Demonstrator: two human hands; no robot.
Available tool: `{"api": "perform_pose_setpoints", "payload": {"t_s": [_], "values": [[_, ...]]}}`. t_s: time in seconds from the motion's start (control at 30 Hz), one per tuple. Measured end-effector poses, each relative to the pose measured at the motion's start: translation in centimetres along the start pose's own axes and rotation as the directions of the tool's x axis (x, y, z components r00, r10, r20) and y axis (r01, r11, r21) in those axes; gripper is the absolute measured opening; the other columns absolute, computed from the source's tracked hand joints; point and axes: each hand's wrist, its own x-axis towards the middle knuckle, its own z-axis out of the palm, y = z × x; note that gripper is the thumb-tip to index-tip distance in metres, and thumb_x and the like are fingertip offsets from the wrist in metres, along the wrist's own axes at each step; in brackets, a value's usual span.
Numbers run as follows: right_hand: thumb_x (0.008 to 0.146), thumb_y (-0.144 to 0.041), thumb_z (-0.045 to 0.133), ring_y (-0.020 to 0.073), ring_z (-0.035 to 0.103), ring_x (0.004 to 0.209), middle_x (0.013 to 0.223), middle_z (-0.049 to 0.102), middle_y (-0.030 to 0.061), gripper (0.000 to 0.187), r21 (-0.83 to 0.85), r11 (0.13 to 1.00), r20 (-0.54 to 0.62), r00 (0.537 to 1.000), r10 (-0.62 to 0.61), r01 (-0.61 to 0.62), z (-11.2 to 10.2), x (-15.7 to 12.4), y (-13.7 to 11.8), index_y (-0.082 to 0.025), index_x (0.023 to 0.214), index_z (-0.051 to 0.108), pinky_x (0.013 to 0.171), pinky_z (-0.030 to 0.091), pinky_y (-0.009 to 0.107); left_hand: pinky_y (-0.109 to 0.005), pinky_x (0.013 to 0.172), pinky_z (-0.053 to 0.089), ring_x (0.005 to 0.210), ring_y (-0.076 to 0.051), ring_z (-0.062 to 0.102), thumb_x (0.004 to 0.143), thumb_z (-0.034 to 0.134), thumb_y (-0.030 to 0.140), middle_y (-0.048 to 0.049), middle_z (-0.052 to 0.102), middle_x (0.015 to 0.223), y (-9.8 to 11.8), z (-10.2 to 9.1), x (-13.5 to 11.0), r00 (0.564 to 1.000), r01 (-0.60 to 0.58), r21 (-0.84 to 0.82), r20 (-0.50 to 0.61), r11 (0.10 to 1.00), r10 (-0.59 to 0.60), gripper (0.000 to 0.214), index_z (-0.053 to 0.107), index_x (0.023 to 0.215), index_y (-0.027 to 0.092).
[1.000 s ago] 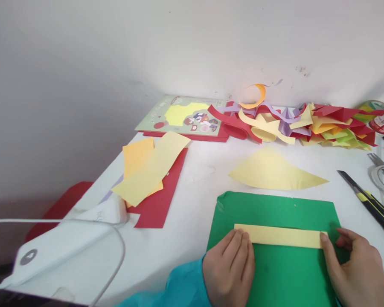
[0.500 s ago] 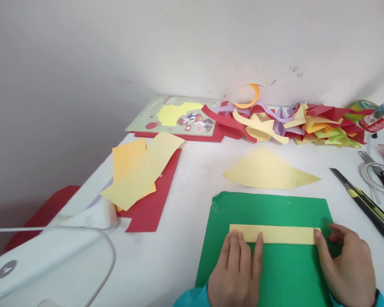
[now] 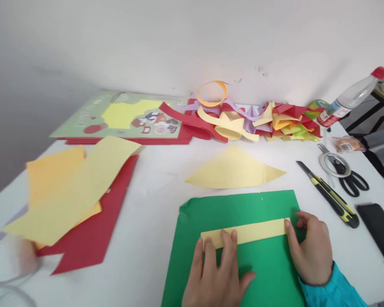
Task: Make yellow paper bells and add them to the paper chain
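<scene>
Left hand (image 3: 216,275) touches the yellow paper strip (image 3: 259,230).

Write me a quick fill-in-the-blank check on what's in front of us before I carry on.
1. The pale yellow strip lies across a ___ sheet.
2. The right grip has its thumb on the ___ end of the strip.
3. The plastic bottle has a ___ cap.
4. The curled paper ring near the wall is ___.

Missing words: green; right; red; orange.
</scene>
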Motion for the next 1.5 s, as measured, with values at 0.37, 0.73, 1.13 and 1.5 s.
{"api": "perform_pose_setpoints", "payload": {"t_s": [0.37, 0.73, 1.13, 1.5], "values": [[0.086, -0.044, 0.048, 0.0219, 0.046, 0.073, 0.074, 0.051, 0.0052, 0.032, 0.018, 1.0, -0.002, 1.0, 0.012, -0.012, 0.0, -0.2, -0.3, -0.014, 0.095, 0.051, 0.067, 0.04, 0.037, -0.044, 0.073, 0.047, 0.095, -0.036, 0.058, 0.077, 0.041, 0.068, -0.0226, 0.062, 0.106, 2.0, 0.6, 0.4, 0.994, 0.108, -0.102, 0.048, 0.989, -0.103, 0.076, 0.048, 0.13, 0.014], [0.086, -0.046, 0.046, 0.0216, 0.047, 0.071, 0.072, 0.051, 0.0048, 0.031, 0.02, 1.0, -0.042, 0.999, 0.002, -0.001, 0.2, -0.3, -0.1, -0.016, 0.094, 0.051, 0.066, 0.041, 0.037, -0.049, 0.075, 0.046, 0.103, -0.04, 0.052, 0.074, 0.041, 0.07, -0.0206, 0.058, 0.111, 2.9, -0.1, 1.2, 0.957, 0.243, -0.169, 0.202, 0.955, -0.207, 0.075, 0.04, 0.135, 0.028], [0.087, -0.04, 0.048, 0.0222, 0.049, 0.071, 0.074, 0.054, 0.0068, 0.028, 0.007, 0.995, -0.07, 0.993, -0.099, 0.099, -0.1, -0.1, 0.1, -0.014, 0.095, 0.054, 0.065, 0.043, 0.038, -0.057, 0.085, 0.039, 0.107, -0.044, 0.041, 0.062, 0.063, 0.059, 0.0046, 0.034, 0.145, 3.5, 0.1, 1.1, 0.958, 0.225, -0.223, 0.228, 0.948, -0.174, 0.078, 0.042, 0.134, 0.034], [0.087, -0.015, 0.044, 0.0231, 0.057, 0.095, 0.099, 0.068, 0.0105, 0.025, 0.047, 0.813, -0.067, 0.814, -0.577, 0.58, -1.4, -2.0, -4.1, -0.015, 0.1, 0.065, 0.082, 0.043, 0.039, -0.057, 0.087, 0.037, 0.108, -0.045, 0.04, 0.056, 0.067, 0.058, 0.0024, 0.036, 0.144, 4.0, 0.0, 1.1, 0.951, 0.23, -0.191, 0.253, 0.954, -0.179, 0.082, 0.046, 0.132, 0.032]]}}
